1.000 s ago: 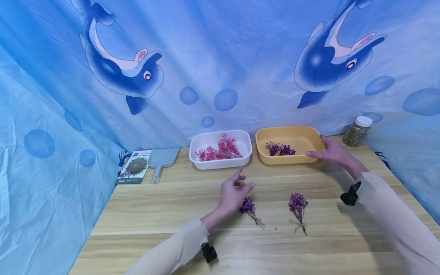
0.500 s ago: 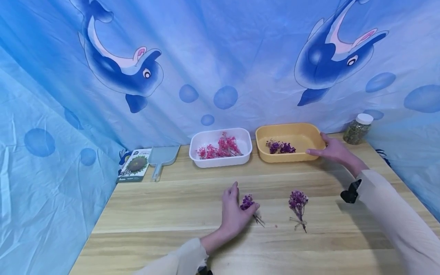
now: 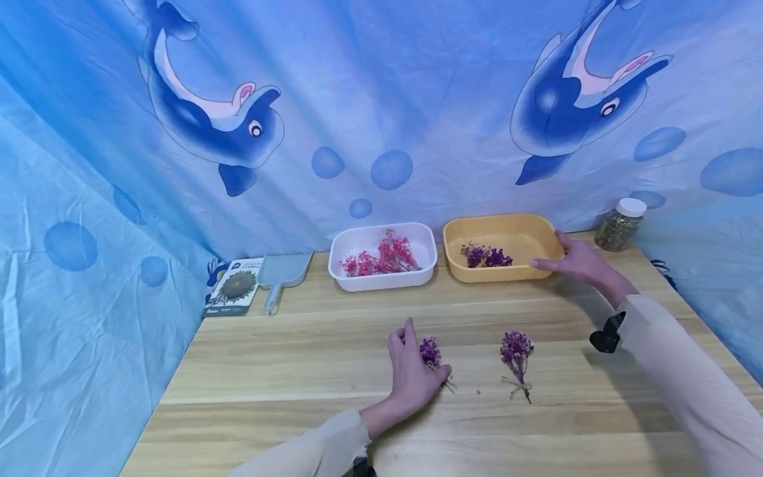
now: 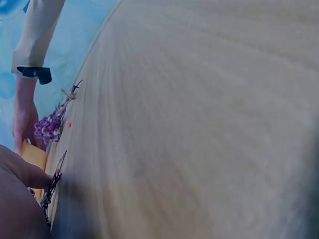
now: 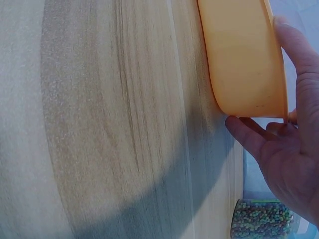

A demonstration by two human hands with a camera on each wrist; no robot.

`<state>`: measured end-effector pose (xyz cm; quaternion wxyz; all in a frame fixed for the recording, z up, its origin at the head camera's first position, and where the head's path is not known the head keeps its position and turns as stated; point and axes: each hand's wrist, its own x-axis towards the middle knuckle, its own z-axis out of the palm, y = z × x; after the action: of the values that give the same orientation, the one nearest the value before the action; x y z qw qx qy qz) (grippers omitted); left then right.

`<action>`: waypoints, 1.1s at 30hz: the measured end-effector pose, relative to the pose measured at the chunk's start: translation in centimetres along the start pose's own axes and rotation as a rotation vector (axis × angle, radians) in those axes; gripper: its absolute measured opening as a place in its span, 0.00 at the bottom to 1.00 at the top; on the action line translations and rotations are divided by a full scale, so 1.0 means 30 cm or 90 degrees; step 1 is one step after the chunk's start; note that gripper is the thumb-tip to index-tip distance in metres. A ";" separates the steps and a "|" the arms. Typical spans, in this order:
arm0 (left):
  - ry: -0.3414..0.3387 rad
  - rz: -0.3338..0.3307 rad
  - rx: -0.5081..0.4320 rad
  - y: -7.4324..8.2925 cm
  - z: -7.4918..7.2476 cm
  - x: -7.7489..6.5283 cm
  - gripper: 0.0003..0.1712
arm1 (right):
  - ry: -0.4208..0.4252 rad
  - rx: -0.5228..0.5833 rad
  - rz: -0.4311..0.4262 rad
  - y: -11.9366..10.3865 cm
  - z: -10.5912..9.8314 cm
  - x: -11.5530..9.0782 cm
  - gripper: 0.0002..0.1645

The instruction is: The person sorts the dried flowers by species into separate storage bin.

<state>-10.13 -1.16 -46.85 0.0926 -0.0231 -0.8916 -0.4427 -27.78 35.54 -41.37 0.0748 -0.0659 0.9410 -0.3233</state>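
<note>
A small tied bunch of purple dried flowers point(image 3: 430, 351) lies on the wooden table, partly covered by my left hand point(image 3: 412, 374). The left thumb reaches over its stems point(image 4: 56, 180), while the fingers stretch out on the flowers' left side with a gap between. My right hand point(image 3: 575, 260) grips the right end of a yellow plastic basin point(image 3: 499, 274), thumb at the near wall and fingers round the far corner. Loose purple flowers point(image 3: 485, 257) lie inside it. To the right of the left hand is a second tied purple bunch point(image 3: 516, 358), flat on the table.
A white basin point(image 3: 383, 283) with pink dried flowers point(image 3: 387, 255) stands left of the yellow one. At the back left lie a light blue dustpan point(image 3: 283, 270) and a sunflower-printed packet point(image 3: 237, 286). A white-lidded jar point(image 3: 620, 226) stands back right, before a dolphin-print curtain point(image 3: 369, 99).
My left hand has come down and back from above the near bunch, its thumb now over the stems. My right hand keeps its hold on the yellow basin.
</note>
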 end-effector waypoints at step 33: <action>-0.216 0.074 -0.208 -0.004 -0.096 0.162 0.26 | -0.005 0.006 -0.005 -0.003 0.001 -0.005 0.71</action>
<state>-14.50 -3.70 -44.33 -0.0383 -0.1632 -0.8082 -0.5645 -27.61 35.47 -41.32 0.0779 -0.0704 0.9389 -0.3277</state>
